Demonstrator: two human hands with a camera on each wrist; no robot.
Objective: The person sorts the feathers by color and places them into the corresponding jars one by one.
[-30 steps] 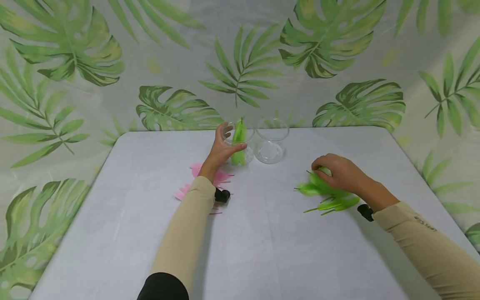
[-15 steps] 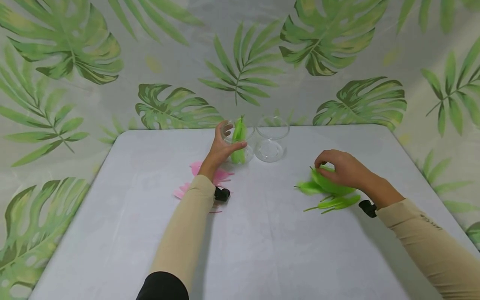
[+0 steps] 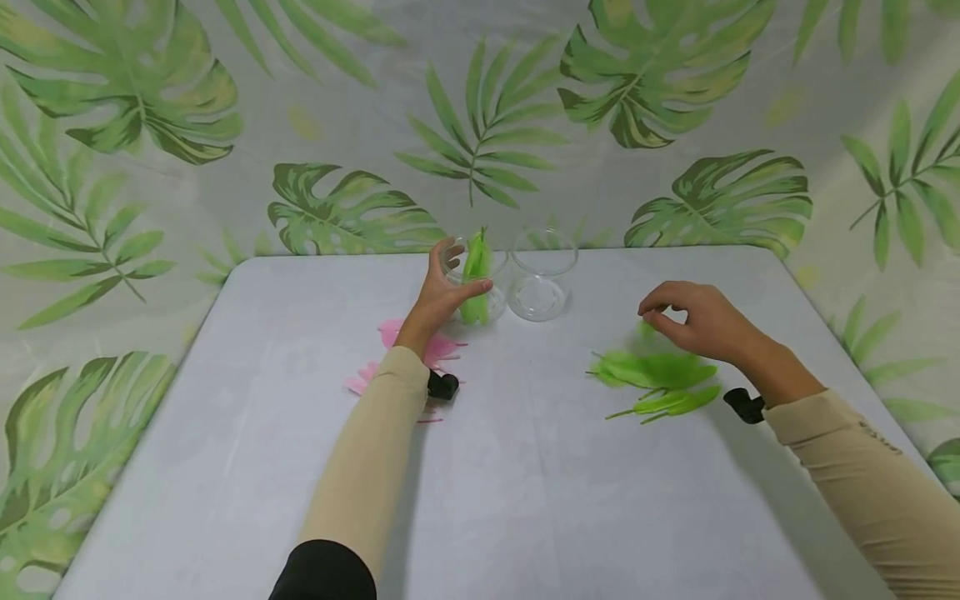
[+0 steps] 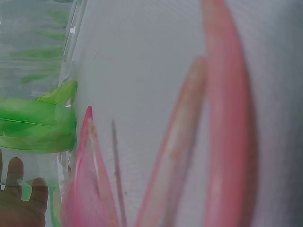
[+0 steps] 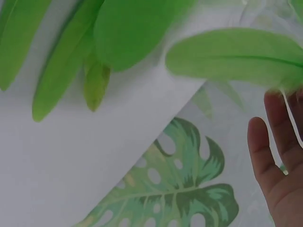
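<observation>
My left hand (image 3: 438, 296) grips a clear plastic cup (image 3: 498, 287) at the back of the table, thumb across its near side. Green feathers (image 3: 475, 279) stand upright in that cup, their tips above the rim; the left wrist view shows the feathers (image 4: 38, 124) through the clear wall. On the right, my right hand (image 3: 705, 321) pinches a green feather (image 5: 232, 54) by its end, raised over a pile of green feathers (image 3: 652, 371) lying on the table. Its thumb and forefinger meet at the feather.
A second clear cup (image 3: 538, 296) stands right beside the gripped one. Pink feathers (image 3: 390, 332) lie under my left forearm, which partly hides them. The white table (image 3: 525, 467) ends at a leaf-patterned cloth (image 3: 345, 208) behind.
My right hand has lifted a green feather up off the pile, moving slightly back and to the right. The left hand has kept its grip on the cup.
</observation>
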